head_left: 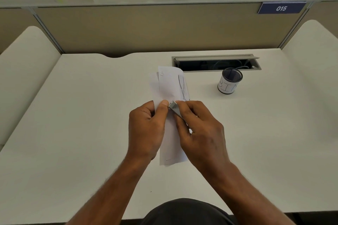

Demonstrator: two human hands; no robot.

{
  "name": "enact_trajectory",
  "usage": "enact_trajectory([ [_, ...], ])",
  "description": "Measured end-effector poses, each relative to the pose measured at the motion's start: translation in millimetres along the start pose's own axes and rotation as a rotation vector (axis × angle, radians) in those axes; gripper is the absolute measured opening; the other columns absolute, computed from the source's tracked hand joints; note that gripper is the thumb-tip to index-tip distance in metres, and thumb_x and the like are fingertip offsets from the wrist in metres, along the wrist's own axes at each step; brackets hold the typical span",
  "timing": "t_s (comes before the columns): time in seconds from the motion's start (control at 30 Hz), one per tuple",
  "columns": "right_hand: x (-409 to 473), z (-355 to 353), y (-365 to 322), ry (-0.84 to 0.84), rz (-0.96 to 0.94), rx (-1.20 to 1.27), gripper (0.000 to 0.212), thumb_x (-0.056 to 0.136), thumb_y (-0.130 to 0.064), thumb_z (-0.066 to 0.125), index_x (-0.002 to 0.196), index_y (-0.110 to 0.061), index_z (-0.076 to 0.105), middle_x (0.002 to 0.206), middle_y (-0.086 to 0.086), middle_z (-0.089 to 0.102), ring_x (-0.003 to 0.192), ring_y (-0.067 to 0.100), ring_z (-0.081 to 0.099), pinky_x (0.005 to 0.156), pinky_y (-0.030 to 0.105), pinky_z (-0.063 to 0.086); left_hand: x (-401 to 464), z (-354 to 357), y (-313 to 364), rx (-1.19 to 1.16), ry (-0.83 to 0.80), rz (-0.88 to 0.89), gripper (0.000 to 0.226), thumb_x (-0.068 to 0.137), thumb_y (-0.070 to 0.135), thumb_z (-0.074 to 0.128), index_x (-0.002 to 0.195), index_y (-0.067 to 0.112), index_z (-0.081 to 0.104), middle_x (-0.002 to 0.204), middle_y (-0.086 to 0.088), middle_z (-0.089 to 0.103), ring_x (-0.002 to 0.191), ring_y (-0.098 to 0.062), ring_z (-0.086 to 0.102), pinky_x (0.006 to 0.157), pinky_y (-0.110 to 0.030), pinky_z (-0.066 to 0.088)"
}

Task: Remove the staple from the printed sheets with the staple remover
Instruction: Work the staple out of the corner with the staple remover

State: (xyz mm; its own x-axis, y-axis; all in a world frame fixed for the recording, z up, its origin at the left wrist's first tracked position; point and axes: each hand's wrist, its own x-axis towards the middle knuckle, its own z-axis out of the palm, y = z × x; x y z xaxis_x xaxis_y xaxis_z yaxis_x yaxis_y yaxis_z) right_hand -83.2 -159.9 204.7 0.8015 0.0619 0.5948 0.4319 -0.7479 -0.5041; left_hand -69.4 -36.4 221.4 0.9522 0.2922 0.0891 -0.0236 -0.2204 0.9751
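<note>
Two bare hands met over the middle of the white desk (82,115), working on the printed sheets (170,86). These narrow sheets ran away from the person, their far ends fanned apart, and a line drawing showed along the right edge of the top one. Small marks near its far left corner were too tiny to read. The left hand (146,126) gripped the left edge of the sheets, thumb pressed on top and fingers curled beneath. The right hand (199,129) pinched the metal staple remover (173,106), fingers curled round it, its tip against the paper just beside the left thumb. The staple itself could not be made out. Near the desk's open cable tray (215,63) stood a mesh cup (230,80) with a white label hand-lettered "BIN". A blue plate (281,8) on the divider read "015".
</note>
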Motion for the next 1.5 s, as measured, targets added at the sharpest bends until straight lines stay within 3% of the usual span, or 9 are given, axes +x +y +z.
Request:
enact_trajectory([
  [0.13, 1, -3, 1, -0.017, -0.019, 0.001, 0.030, 0.097, -0.022, 0.059, 0.123, -0.008, 0.068, 0.113, 0.005, 0.068, 0.089, 0.020, 0.067, 0.072, 0.025, 0.059, 2, -1, 0, 0.031, 0.001, 0.011, 0.044, 0.098, 0.029, 0.062, 0.072, -0.007, 0.063, 0.070, -0.029, 0.060, 0.064, -0.041, 0.051, 0.057, -0.050, 0.049],
  [0.47, 8, -6, 5, -0.055, -0.033, 0.014, 0.034, 0.099, -0.027, 0.051, 0.124, -0.011, 0.068, 0.112, 0.004, 0.068, 0.088, 0.019, 0.066, 0.073, 0.027, 0.059, 3, -3, 1, 0.042, -0.007, -0.036, 0.040, 0.097, 0.032, 0.063, 0.075, -0.002, 0.068, 0.074, -0.024, 0.067, 0.072, -0.044, 0.060, 0.063, -0.056, 0.055],
  [0.73, 1, -6, -1, -0.072, 0.162, 0.169, 0.024, 0.095, -0.023, 0.063, 0.118, -0.021, 0.070, 0.099, -0.007, 0.068, 0.085, 0.005, 0.060, 0.073, 0.013, 0.051, 0, 0, 0, 0.051, 0.024, -0.041, 0.035, 0.098, 0.031, 0.061, 0.074, 0.007, 0.071, 0.070, -0.011, 0.069, 0.069, -0.032, 0.064, 0.061, -0.041, 0.056],
  [0.8, 0, -4, -4, -0.066, 0.174, 0.165, 0.021, 0.094, -0.023, 0.063, 0.114, -0.021, 0.071, 0.094, -0.006, 0.067, 0.082, 0.006, 0.059, 0.070, 0.015, 0.051, 0, 1, 0, 0.042, 0.024, -0.029, 0.036, 0.097, 0.030, 0.061, 0.073, 0.006, 0.070, 0.069, -0.013, 0.069, 0.067, -0.034, 0.062, 0.060, -0.044, 0.054],
  [0.93, 1, -3, -6, -0.035, 0.186, 0.143, 0.019, 0.094, -0.024, 0.061, 0.110, -0.019, 0.071, 0.091, -0.005, 0.066, 0.079, 0.008, 0.057, 0.068, 0.017, 0.051, -2, 1, 1, 0.031, 0.029, 0.008, 0.037, 0.098, 0.027, 0.062, 0.069, 0.004, 0.067, 0.065, -0.017, 0.064, 0.057, -0.018, 0.051, 0.054, -0.040, 0.047],
  [1.03, 1, -1, -9, -0.036, 0.194, 0.118, 0.020, 0.095, -0.026, 0.059, 0.109, -0.019, 0.071, 0.090, -0.006, 0.064, 0.076, 0.004, 0.053, 0.067, 0.008, 0.045, -2, 2, -1, 0.031, 0.031, 0.017, 0.037, 0.098, 0.028, 0.061, 0.070, 0.004, 0.068, 0.066, -0.017, 0.066, 0.059, -0.029, 0.056, 0.055, -0.043, 0.050],
  [1.17, -1, 1, -12, -0.016, 0.192, 0.066, 0.022, 0.094, -0.025, 0.059, 0.111, -0.018, 0.071, 0.091, -0.005, 0.064, 0.074, 0.003, 0.052, 0.065, 0.005, 0.041, -2, 2, -3, 0.050, 0.032, 0.030, 0.035, 0.097, 0.030, 0.061, 0.071, 0.009, 0.069, 0.063, -0.005, 0.068, 0.057, -0.020, 0.059, 0.052, -0.025, 0.051],
  [1.27, -1, 0, -11, -0.005, 0.164, 0.039, 0.024, 0.095, -0.023, 0.059, 0.115, -0.016, 0.070, 0.095, -0.003, 0.065, 0.077, 0.002, 0.053, 0.066, 0.009, 0.043, -3, 1, -4, 0.065, 0.029, 0.041, 0.035, 0.097, 0.031, 0.061, 0.071, 0.010, 0.070, 0.064, -0.005, 0.068, 0.057, -0.017, 0.059, 0.052, -0.018, 0.049],
  [1.5, 0, -1, -6, -0.010, 0.089, 0.033, 0.029, 0.095, -0.023, 0.061, 0.121, -0.012, 0.069, 0.107, 0.002, 0.068, 0.084, 0.014, 0.065, 0.069, 0.021, 0.057, 0, -1, -2, 0.050, 0.012, 0.019, 0.042, 0.097, 0.028, 0.062, 0.063, 0.004, 0.061, 0.055, -0.012, 0.056, 0.052, -0.012, 0.043, 0.050, -0.029, 0.040],
])
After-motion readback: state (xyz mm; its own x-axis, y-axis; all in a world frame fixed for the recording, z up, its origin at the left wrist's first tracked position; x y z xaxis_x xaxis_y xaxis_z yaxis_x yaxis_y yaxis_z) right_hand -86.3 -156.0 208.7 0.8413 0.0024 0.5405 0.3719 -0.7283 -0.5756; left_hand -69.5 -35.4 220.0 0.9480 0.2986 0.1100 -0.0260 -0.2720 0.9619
